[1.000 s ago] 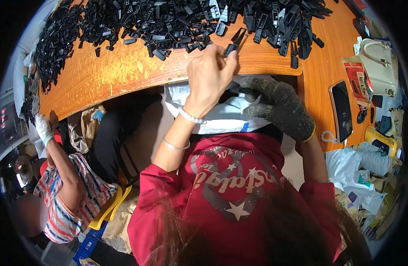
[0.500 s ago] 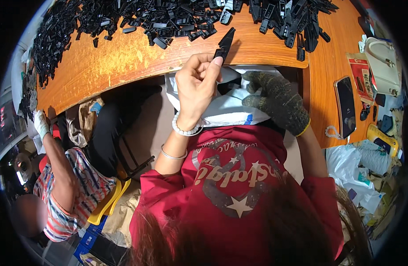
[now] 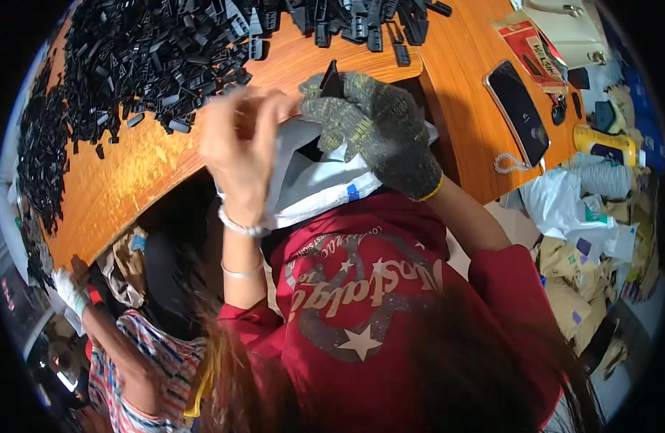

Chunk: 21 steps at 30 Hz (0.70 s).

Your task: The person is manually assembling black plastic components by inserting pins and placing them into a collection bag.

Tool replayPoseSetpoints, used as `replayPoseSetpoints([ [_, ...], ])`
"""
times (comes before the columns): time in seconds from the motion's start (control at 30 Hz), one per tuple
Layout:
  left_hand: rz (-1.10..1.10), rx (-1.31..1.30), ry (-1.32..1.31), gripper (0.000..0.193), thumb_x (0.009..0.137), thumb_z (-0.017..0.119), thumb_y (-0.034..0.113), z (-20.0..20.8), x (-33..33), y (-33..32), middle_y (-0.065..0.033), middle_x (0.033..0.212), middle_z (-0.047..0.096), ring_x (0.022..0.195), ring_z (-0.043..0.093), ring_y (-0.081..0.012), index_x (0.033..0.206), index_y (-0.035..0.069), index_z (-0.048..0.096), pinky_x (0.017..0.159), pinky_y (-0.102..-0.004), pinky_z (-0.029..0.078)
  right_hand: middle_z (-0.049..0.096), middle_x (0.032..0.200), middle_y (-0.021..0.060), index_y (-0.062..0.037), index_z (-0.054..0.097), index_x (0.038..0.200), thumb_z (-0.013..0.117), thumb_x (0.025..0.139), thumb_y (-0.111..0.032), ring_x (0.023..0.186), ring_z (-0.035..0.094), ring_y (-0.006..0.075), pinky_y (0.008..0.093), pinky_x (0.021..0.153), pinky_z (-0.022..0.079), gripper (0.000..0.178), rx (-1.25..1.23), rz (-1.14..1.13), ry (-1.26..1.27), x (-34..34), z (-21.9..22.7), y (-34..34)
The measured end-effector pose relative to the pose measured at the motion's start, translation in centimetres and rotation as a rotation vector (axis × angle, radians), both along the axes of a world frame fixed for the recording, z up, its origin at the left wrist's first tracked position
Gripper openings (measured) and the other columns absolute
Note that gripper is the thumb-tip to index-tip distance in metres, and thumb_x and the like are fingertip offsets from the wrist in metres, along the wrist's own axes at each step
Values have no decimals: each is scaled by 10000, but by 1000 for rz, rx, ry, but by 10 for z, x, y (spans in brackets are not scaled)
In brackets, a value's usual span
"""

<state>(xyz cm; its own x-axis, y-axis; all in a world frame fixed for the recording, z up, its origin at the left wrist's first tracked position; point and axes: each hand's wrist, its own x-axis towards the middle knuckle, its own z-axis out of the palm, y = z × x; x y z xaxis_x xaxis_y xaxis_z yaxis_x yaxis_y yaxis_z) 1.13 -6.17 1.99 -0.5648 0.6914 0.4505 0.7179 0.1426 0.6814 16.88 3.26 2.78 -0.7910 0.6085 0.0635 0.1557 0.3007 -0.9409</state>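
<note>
Against the table's front edge, my right hand (image 3: 368, 119), in a dark knitted glove with yellow flecks, is closed round a black plastic part (image 3: 332, 81). The part's pointed end sticks up above the gloved fingers. Left of it, my bare left hand (image 3: 238, 148) is raised over the table edge, apart from the glove and smeared by motion. Whether its fingers hold anything does not show. Over my lap, below both hands, lies an open white plastic bag (image 3: 314, 195) with a dark opening.
Small black plastic parts (image 3: 155, 61) cover the wooden table's (image 3: 289, 72) far and left sides. On the right lie a phone (image 3: 518, 115), a red packet (image 3: 531, 50) and a pale handbag (image 3: 563, 32). At lower left, a co-worker's gloved hand (image 3: 71, 291) reaches to the table.
The black part has passed from my left hand to my gloved right hand, which rose from the bag. My left hand moved away leftward. The view has shifted to the right.
</note>
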Motion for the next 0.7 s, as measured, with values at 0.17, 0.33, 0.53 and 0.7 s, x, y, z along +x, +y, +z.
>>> replayPoseSetpoints([
  [0.17,63,-187,167,161,806,688,41,-7,-32,7,-119,904,565,767,578,-245,955,-7,648,684,-322,469,602,1205,102,-117,653,1154,636,774,-139,995,609,257,370,809,496,380,27,5,-4,0,12,2],
  [0.33,-216,-114,-12,119,787,655,-10,-13,-17,4,-110,863,539,718,573,-253,897,7,612,653,-334,473,601,1211,87,-82,648,1143,634,800,-187,1043,589,260,382,891,464,359,561,16,71,10,-10,13],
  [0.53,-269,-124,-168,107,777,669,-7,-14,-15,8,-103,835,547,653,568,-242,870,5,616,604,-327,453,632,1057,48,-145,648,1106,626,828,-247,938,605,260,400,795,487,297,523,95,-138,-3,-2,39],
  [0.7,-283,-86,-142,109,766,664,2,-14,-18,5,-104,827,554,677,583,-282,861,23,615,617,-357,460,576,1176,84,-138,566,1231,621,848,-244,1057,565,257,399,893,452,402,872,279,-241,-9,-15,57],
])
